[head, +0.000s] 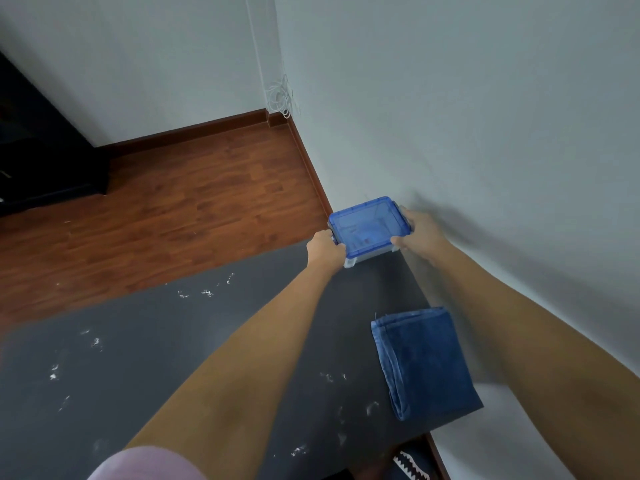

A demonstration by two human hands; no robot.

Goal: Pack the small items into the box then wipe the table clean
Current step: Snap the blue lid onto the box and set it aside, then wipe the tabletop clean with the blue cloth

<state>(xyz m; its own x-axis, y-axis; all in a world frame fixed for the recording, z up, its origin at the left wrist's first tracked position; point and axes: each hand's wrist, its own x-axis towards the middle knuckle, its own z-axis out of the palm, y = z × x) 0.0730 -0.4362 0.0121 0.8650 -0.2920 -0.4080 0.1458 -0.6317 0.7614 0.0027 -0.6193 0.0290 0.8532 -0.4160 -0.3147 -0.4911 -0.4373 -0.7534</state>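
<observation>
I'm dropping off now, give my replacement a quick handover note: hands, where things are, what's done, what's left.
Left hand and right hand each grip an end of the box, blue lid on, at the table's far corner by the wall.
Folded blue cloth lies untouched near the table's right edge.
No loose items visible on the table; packing looks done.
Left: release the box, then wipe the white crumbs scattered across the tabletop.
</observation>
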